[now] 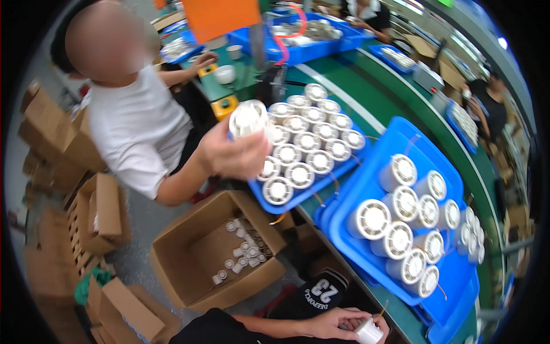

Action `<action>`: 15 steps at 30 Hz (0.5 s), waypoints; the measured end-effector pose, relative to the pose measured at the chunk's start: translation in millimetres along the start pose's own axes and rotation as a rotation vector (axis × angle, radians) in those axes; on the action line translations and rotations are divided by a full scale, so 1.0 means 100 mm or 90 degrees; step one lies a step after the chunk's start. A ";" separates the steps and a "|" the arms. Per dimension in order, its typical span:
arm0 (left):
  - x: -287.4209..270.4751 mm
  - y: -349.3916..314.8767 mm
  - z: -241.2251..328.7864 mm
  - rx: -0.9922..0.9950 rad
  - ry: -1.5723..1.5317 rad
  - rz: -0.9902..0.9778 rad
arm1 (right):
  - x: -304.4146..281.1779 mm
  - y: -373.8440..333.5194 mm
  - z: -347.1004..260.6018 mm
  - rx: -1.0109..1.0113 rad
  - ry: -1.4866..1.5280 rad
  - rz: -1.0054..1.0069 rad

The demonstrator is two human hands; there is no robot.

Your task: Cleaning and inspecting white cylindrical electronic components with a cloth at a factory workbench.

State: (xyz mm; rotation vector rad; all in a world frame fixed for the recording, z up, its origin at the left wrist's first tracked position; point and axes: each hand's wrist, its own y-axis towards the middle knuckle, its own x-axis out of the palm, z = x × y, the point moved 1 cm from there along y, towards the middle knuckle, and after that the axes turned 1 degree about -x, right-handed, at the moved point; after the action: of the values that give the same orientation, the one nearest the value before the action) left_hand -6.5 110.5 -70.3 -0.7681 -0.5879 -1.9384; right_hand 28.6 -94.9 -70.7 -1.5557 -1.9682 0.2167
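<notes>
Above the near corner of the upper blue tray (286,207), my left hand (232,153) is closed around a white cylindrical fan housing (248,118), its grilled round face tilted up toward me — the tray behind it is packed with upright housings of the same kind. Low at the frame's edge, my right hand (338,324) grips a second white housing (368,332) near my lap, just beside the second blue tray (452,289); an open cardboard box (189,258) of small white parts sits on the floor between.

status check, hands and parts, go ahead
Left hand holds up a white fan part. Right hand grips a small white piece. Nothing in the way.
</notes>
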 end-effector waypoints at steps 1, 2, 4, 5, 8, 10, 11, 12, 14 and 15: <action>0.02 0.00 0.02 0.021 0.020 0.002 | 0.09 -0.11 -0.09 -0.197 -0.477 0.011; 0.02 0.00 0.00 0.019 0.022 0.002 | 0.16 -0.15 -0.10 -0.187 -0.442 0.042; 0.02 -0.02 0.01 -0.016 0.009 -0.012 | 0.27 -0.20 -0.14 -0.194 -0.433 0.054; 0.02 -0.03 0.04 -0.013 0.030 -0.006 | 0.29 -0.20 -0.17 -0.207 -0.458 0.024; 0.06 0.02 0.08 0.006 0.001 0.010 | 0.30 -0.19 -0.23 -0.234 -0.433 0.007; 0.10 0.06 0.08 -0.014 0.003 0.001 | 0.26 -0.23 -0.24 -0.239 -0.425 0.010; 0.17 0.07 0.06 -0.024 0.000 -0.002 | 0.20 -0.31 -0.22 -0.233 -0.422 0.027; 0.20 0.09 0.06 -0.023 0.016 -0.011 | 0.20 -0.34 -0.24 -0.249 -0.413 0.019; 0.27 0.15 0.11 -0.012 0.061 -0.028 | 0.12 -0.41 -0.23 -0.273 -0.410 0.003; 0.31 0.18 0.14 0.000 0.085 -0.022 | 0.14 -0.44 -0.28 -0.277 -0.403 0.004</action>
State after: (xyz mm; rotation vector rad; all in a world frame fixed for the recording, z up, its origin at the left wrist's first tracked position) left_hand 2.3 93.4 -37.3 -0.6265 -0.5234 -2.0043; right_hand 5.9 -101.8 -22.4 -1.9320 -2.6332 0.3306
